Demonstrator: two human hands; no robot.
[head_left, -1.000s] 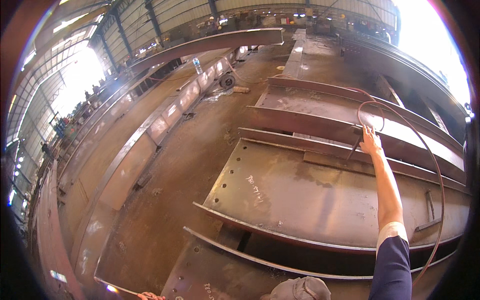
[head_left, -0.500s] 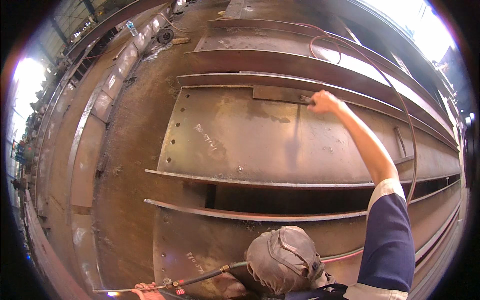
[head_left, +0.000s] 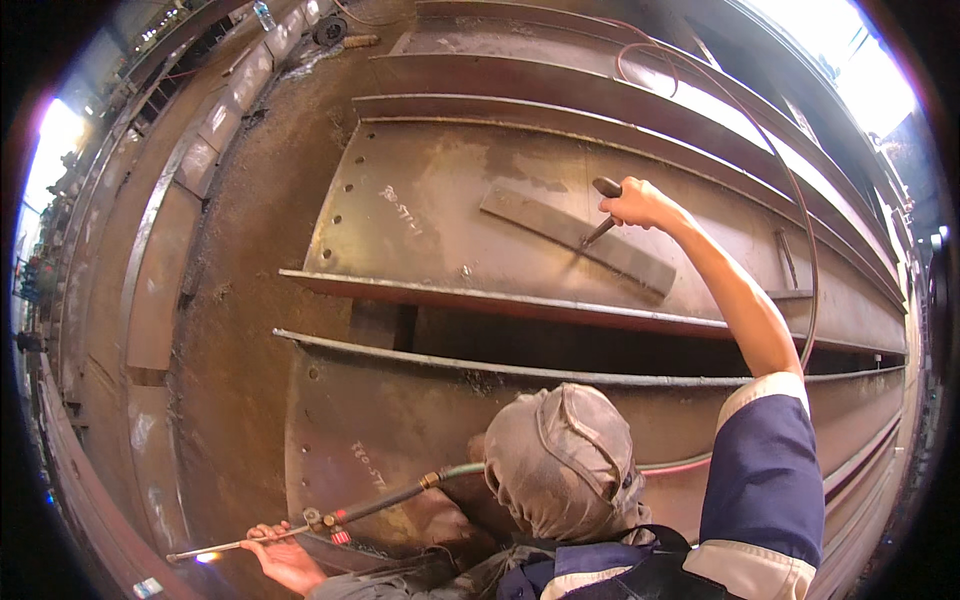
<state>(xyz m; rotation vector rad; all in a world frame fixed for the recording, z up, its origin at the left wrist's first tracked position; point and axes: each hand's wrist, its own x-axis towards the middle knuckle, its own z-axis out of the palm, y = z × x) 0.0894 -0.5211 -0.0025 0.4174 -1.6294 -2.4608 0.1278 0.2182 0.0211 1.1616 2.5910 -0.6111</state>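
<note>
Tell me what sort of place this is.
Most likely a steel fabrication workshop. Long rusty steel girders with bolt holes lie side by side on the floor, the left hand holds a cutting torch with a lit tip, and the right hand grips a pointed tool over a flat steel strip.

A flat steel bar (head_left: 580,240) lies on the far beam (head_left: 420,210); the cutting torch (head_left: 330,520) lies over the near beam (head_left: 380,420), lower left.
</note>
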